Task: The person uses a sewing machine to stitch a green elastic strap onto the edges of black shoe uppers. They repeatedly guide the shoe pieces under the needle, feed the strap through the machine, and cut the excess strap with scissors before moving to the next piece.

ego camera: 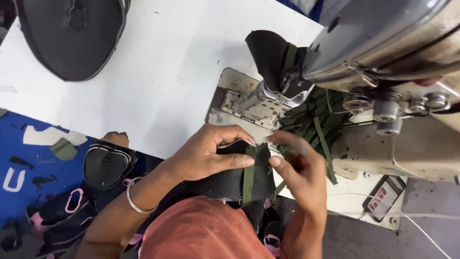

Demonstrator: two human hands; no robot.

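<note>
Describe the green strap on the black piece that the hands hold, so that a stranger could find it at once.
Start at the grey sewing machine and come down to the two hands in front of it. Between the left hand and the right hand is a black fabric piece. The olive green strap runs straight across it, unlike the loose straps piled by the machine.

Two bare forearms, sleeveless to the near edge of the view. A plain thin silver bangle (133, 199) circling the wrist behind the left hand (206, 153), loose and smooth, without stones or engraving. No ring, watch or band on the right hand (297, 175) or its wrist. Nails short and unpainted. Near and centre, a rounded expanse of faded salmon-orange garment (203, 230), soft and slightly creased, without print, buttons or seams in view. No gloves, no thimble, no tape on any finger.
</note>
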